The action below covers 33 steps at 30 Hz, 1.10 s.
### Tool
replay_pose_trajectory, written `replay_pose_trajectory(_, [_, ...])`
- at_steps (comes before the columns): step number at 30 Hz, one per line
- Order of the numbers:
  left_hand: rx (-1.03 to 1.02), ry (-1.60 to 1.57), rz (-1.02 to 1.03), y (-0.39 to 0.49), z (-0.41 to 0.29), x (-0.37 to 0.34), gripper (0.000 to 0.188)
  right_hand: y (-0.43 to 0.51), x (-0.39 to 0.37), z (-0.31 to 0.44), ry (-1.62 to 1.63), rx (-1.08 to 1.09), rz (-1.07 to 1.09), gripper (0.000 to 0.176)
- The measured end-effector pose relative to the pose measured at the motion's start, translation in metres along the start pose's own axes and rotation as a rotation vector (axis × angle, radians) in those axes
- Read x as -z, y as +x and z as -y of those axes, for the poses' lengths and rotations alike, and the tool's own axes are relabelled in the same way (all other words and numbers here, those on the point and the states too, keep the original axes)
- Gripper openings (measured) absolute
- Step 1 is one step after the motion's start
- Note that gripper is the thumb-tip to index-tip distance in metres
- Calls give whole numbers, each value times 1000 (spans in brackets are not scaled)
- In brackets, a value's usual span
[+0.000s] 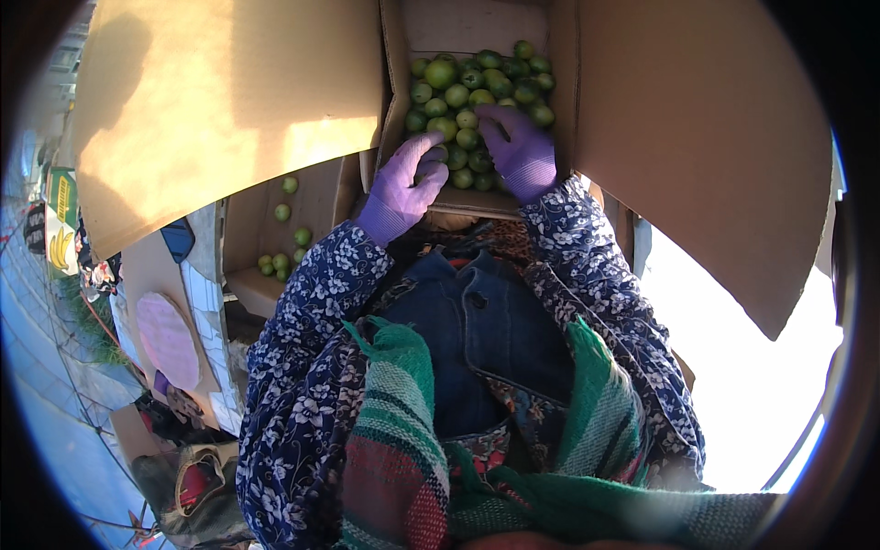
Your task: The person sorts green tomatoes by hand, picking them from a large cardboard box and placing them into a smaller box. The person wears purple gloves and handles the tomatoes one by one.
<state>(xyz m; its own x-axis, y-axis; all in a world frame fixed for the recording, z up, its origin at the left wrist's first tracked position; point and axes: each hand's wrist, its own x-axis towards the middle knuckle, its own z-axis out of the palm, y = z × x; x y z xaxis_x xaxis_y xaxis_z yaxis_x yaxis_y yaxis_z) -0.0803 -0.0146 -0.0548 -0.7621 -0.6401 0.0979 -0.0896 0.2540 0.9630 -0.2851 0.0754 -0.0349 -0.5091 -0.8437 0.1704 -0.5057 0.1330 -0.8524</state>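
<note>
A cardboard box (395, 75) in front of me holds many round green fruits (456, 96), perhaps unripe tomatoes. Both my hands wear purple knit gloves and reach into it. At the near left corner, my left hand (407, 182) bends its fingers over the fruits; whether one is in its grasp is hidden. My right hand (517, 148) lies along the right wall, thumb and forefinger spread apart, fingertips at the fruits and nothing visible between them.
Wide cardboard flaps fold out on the left (275, 82) and right (694, 124). Under the left flap, a second cardboard box (254, 237) contains several green fruits (280, 261). Further left are a pink oval pad (168, 340), a dark phone-like object (177, 239) and a bag (189, 495).
</note>
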Motion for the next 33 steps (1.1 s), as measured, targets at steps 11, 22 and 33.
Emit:
replay_pose_trajectory(11, [173,122,307,-48,-40,97,28,1,2,-7,106,-36,112,30])
replay_pose_trajectory(22, [836,1035,-258,-110,232,264,70,0,9,12,95,-99,115,30])
replay_pose_trajectory(33, [818,1011,-287,-73,322,261,78,1,16,4,421,-265,-178,26])
